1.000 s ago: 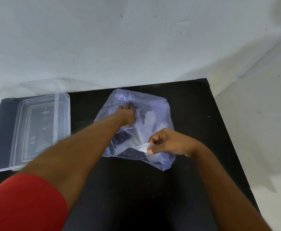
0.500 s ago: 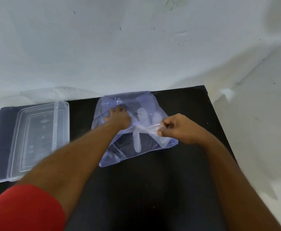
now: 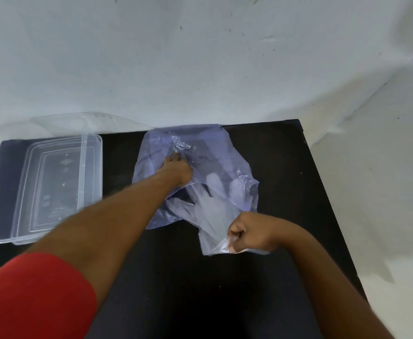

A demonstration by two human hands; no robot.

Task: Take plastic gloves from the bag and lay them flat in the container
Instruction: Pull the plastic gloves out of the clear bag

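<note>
A pale blue see-through plastic bag (image 3: pixel 201 145) lies on the black table (image 3: pixel 274 167) near its far edge. My left hand (image 3: pixel 177 168) lies on the bag's middle and pins it to the table, fingers hidden in crumpled plastic. My right hand (image 3: pixel 249 232) is a fist pinching the cuff of a clear plastic glove (image 3: pixel 212 211). The glove stretches from the bag's near opening toward me, its fingers still inside the bag. A clear rectangular container (image 3: pixel 46 187) sits at the table's left end.
The container's clear lid (image 3: pixel 78 123) leans behind it against the white wall. The table's right edge (image 3: pixel 327 204) drops to a light floor. Bare black tabletop lies between the bag and me.
My right hand has pulled the glove out of the bag toward me and to the right. The bag has spread and shifted. My left hand stays on the bag.
</note>
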